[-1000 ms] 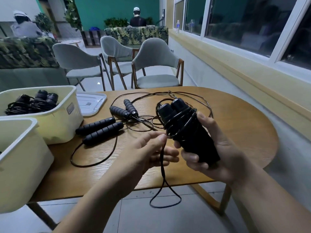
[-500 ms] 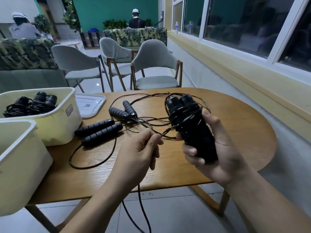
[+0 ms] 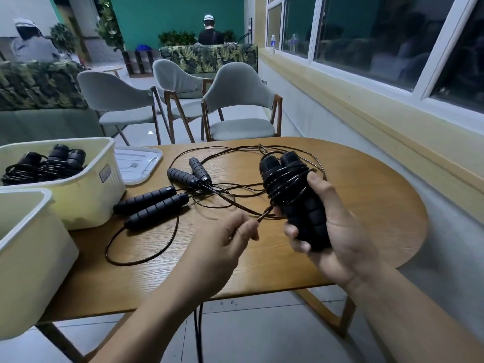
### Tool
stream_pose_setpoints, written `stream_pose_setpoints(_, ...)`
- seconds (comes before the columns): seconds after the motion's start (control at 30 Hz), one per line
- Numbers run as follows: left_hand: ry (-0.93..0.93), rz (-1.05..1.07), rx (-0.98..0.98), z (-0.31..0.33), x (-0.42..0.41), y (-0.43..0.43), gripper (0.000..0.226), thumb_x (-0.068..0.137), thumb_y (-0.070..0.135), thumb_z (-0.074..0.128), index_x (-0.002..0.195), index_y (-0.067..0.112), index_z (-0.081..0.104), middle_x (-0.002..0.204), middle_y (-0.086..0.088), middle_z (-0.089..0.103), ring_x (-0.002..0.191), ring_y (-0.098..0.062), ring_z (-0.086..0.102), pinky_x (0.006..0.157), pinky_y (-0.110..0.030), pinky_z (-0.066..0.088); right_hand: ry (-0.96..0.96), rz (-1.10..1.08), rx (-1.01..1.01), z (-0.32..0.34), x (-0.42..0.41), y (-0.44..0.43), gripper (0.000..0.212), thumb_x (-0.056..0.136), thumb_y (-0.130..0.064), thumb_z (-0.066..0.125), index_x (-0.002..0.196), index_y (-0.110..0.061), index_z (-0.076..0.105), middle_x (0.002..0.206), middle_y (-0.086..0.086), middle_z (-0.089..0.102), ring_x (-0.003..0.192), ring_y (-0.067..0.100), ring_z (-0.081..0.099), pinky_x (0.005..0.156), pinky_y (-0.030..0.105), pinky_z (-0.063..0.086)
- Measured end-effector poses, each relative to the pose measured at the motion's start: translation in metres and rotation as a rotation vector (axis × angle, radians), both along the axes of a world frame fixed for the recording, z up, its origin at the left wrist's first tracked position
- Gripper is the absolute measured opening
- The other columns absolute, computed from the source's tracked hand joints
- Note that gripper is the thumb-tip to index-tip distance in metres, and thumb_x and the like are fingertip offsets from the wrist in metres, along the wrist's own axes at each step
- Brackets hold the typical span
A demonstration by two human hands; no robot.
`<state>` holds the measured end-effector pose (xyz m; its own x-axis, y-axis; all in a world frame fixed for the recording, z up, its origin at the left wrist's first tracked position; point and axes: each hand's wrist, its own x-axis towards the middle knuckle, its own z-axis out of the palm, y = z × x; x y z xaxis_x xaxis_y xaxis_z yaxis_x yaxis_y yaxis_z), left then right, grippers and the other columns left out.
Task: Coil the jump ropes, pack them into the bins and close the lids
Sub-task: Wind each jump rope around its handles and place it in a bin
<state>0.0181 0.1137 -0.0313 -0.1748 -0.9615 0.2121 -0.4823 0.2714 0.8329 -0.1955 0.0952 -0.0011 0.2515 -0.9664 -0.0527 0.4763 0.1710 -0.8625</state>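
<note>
My right hand grips two black foam jump rope handles held together, with thin black cord wound several times round their upper part. My left hand pinches the loose cord just left of the handles; the rest of it hangs below the table edge. Two more uncoiled jump ropes lie on the wooden table: one handle pair and a second pair, their cords tangled. A cream bin at left holds coiled ropes. A second cream bin stands nearer.
A white lid lies flat behind the far bin. Three grey chairs stand beyond the table. A window wall runs along the right. Two people sit far back.
My left hand went from loosely open to pinching the cord and pulled it taut beside the handles. The hanging loop dropped lower. My right hand lifted the handles slightly.
</note>
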Motion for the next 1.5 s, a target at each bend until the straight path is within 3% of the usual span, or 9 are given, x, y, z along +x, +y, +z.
stream_pose_setpoints(0.3,-0.374,-0.110,-0.094,0.021,0.005,0.017,0.020,0.102,0.049,0.062,0.093,0.032,0.069,0.076,0.011,0.065,0.076,-0.010,0.061,0.063,-0.029,0.047,0.615,-0.185,-0.265,-0.002,-0.022,-0.016,0.040,0.097,-0.055,0.070,0.131,-0.035,0.066,0.093,0.012,0.080,0.063,0.036,0.071,0.049,0.038,0.050)
stream_pose_setpoints(0.6,-0.232,-0.104,-0.318,0.029,0.019,0.010,0.012,0.098,0.042,0.071,0.091,0.033,0.071,0.080,0.017,0.068,0.076,-0.010,0.066,0.063,-0.029,0.052,1.190,0.022,-0.476,-0.025,-0.008,-0.013,0.062,0.089,-0.080,0.052,0.147,-0.059,0.053,0.117,-0.014,0.073,0.098,0.002,0.068,0.078,0.022,0.055)
stream_pose_setpoints(0.7,-0.106,-0.090,-0.293,0.028,0.024,0.007,0.010,0.094,0.037,0.077,0.090,0.027,0.076,0.079,0.011,0.072,0.075,-0.017,0.071,0.063,-0.041,0.059,1.153,0.202,-0.506,-0.024,0.008,0.002,0.048,0.098,-0.074,0.041,0.140,-0.061,0.061,0.121,-0.025,0.074,0.110,-0.008,0.065,0.090,0.020,0.053)
stream_pose_setpoints(0.83,-0.080,-0.090,-0.327,0.029,0.030,0.002,0.020,0.085,0.040,0.084,0.082,0.023,0.074,0.076,0.009,0.069,0.072,-0.016,0.066,0.062,-0.025,0.052,1.055,0.378,-0.455,-0.019,0.020,0.020,0.047,0.108,-0.065,0.035,0.095,-0.037,0.070,0.084,-0.010,0.073,0.070,0.014,0.071,0.066,0.045,0.060)
stream_pose_setpoints(0.93,-0.015,-0.111,-0.285,0.031,0.036,0.001,0.019,0.084,0.036,0.084,0.082,0.019,0.076,0.078,0.006,0.071,0.073,-0.012,0.067,0.066,-0.019,0.049,0.850,0.439,-0.402,-0.007,0.022,0.027,0.045,0.112,-0.046,0.037,0.082,-0.039,0.070,0.075,-0.014,0.071,0.058,0.001,0.065,0.051,0.021,0.049)
stream_pose_setpoints(1.03,0.064,-0.099,-0.236,0.033,0.039,0.000,0.015,0.083,0.035,0.082,0.082,0.022,0.076,0.079,0.007,0.073,0.074,-0.008,0.067,0.069,-0.018,0.049,0.815,0.429,-0.383,-0.006,0.018,0.024,0.044,0.106,-0.055,0.047,0.110,-0.022,0.075,0.095,-0.010,0.065,0.069,0.006,0.069,0.050,0.019,0.049)
stream_pose_setpoints(1.13,0.084,-0.082,-0.215,0.034,0.037,0.000,0.018,0.082,0.037,0.082,0.083,0.019,0.077,0.079,0.002,0.073,0.075,-0.012,0.068,0.069,-0.024,0.051,0.829,0.490,-0.402,-0.011,0.015,0.021,0.034,0.100,-0.051,0.071,0.132,-0.042,0.068,0.118,-0.008,0.074,0.078,0.024,0.078,0.053,0.036,0.051)
stream_pose_setpoints(1.33,0.194,-0.121,-0.085,0.031,0.042,-0.007,0.026,0.082,0.038,0.085,0.082,0.013,0.077,0.079,-0.014,0.068,0.073,-0.017,0.062,0.067,-0.028,0.048,0.738,0.546,-0.432,-0.009,0.004,0.018,0.048,0.094,-0.017,0.084,0.135,-0.035,0.065,0.128,-0.005,0.074,0.076,0.024,0.072,0.056,0.039,0.048)
stream_pose_setpoints(1.5,0.281,-0.133,0.017,0.022,0.042,-0.012,0.020,0.091,0.028,0.077,0.086,0.009,0.077,0.076,-0.001,0.068,0.074,-0.006,0.060,0.068,-0.016,0.045,0.689,0.555,-0.448,-0.001,-0.005,0.015,0.055,0.094,-0.017,0.085,0.142,-0.033,0.062,0.131,0.005,0.074,0.089,0.047,0.074,0.068,0.071,0.055)
